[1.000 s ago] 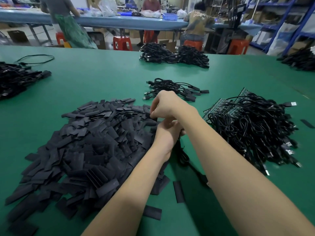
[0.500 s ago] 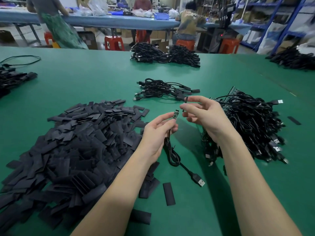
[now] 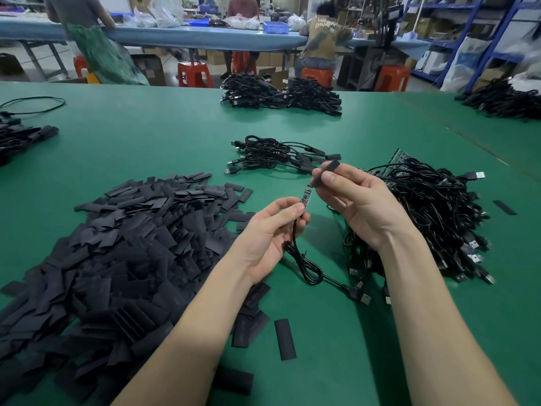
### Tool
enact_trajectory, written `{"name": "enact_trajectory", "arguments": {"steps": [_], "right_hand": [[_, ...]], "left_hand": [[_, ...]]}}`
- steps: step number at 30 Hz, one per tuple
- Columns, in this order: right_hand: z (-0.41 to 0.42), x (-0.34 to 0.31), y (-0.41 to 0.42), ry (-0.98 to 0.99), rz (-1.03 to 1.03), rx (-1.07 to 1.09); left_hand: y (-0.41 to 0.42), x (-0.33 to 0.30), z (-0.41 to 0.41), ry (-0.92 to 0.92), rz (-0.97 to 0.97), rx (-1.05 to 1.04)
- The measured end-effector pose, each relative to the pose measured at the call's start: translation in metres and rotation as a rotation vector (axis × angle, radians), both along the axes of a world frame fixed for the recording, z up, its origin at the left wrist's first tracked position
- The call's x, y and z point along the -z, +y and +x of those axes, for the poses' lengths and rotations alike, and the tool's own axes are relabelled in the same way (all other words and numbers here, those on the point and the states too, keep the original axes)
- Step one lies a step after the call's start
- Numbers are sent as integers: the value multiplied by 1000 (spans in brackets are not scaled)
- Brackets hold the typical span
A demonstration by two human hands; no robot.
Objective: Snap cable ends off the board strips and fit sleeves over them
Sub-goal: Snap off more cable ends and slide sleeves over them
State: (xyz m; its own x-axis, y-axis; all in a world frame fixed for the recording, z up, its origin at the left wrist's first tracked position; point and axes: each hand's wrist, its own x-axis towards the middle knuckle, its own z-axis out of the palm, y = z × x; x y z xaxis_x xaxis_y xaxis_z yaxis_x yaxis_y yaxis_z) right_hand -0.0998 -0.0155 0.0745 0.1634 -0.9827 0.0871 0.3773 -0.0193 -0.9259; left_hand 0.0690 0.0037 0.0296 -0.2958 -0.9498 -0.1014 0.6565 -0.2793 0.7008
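Left hand (image 3: 268, 232): fingers are pinching the cable (image 3: 295, 244) under its little board end (image 3: 306, 196)
Right hand (image 3: 355, 200): fingers are pinching the sleeve (image 3: 325, 173)
Tip: keeping both lined up, sliding slowly

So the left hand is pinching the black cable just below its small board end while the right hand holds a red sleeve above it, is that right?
Not quite: in the head view the right hand holds a black flat sleeve, not a red one. The left hand does pinch the black cable just below its small board end.
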Motion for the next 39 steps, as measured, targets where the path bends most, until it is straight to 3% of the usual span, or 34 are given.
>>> {"name": "enact_trajectory", "arguments": {"steps": [9,17,26,33,39], "right_hand": [[1,0,1,34,23,-8],[-11,-3,7,129,104,-175],[-6,-4,11,165,-49,-206],[-7,0,12,210,-6,-314],[-2,0,10,217,-21,-234]], "left_hand": [[0,-1,3,-20,-28,39],[-1,-9,24,-225,-181,171],[-2,-12,32,-263,-182,160],[-2,-11,37,-360,-232,230],[-5,-9,30,-375,-260,53]]}}
